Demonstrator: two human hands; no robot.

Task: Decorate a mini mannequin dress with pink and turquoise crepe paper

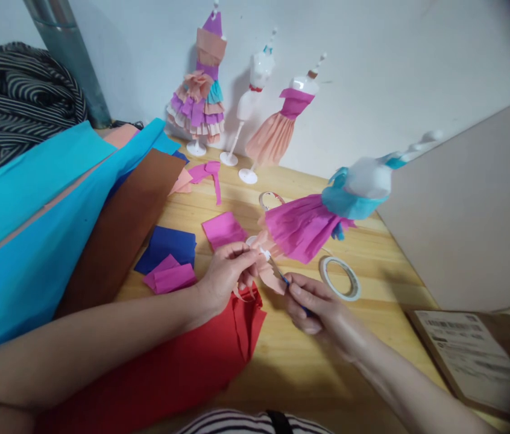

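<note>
4 mini mannequins [259,72], 3 in paper dresses [198,99], 2 tape rolls [340,278], 2 hands [226,271]

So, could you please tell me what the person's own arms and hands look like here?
Both arms are bare as far up as the picture shows, with no sleeves. The left hand and the right hand wear no gloves, and no rings, watch or bracelets can be seen.

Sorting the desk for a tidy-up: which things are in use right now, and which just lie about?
In use:
left hand
right hand
peach paper piece
scissors
tilted mannequin

Lying about:
tape roll
red sheet
three standing mannequins
blue paper
</note>
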